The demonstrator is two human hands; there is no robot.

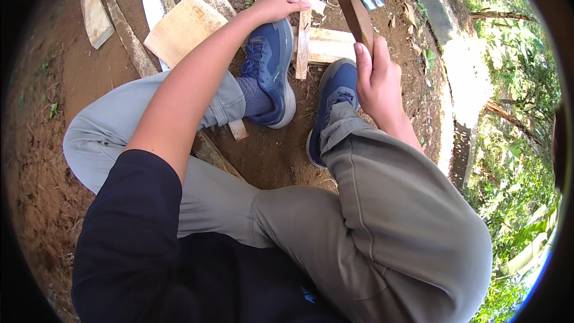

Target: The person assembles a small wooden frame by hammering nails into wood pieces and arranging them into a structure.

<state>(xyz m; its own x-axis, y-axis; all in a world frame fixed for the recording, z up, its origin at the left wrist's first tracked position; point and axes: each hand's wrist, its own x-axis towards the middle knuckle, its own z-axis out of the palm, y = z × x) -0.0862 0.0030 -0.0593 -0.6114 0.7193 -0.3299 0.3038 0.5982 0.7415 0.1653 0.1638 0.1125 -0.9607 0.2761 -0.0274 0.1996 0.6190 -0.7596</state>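
My right hand [380,81] is wrapped round the wooden handle of a claw hammer [357,21], which is raised with its dark metal head uppermost. Over by my left shoe, my left hand [278,7] has its thumb and fingers pinched at the far end of a narrow wooden strip [302,54]. A small dark mark, perhaps a nail, shows on that strip close to the fingertips. The strip lies across pale wooden boards [327,46] on the ground between my shoes. What is under the left fingers is partly hidden.
My blue left shoe [269,72] and right shoe [338,93] flank the boards. A wide wooden board [184,30] and several slats lie on brown soil at the far left. A pale concrete edge [435,9] runs along the right, with green plants [514,90] beyond.
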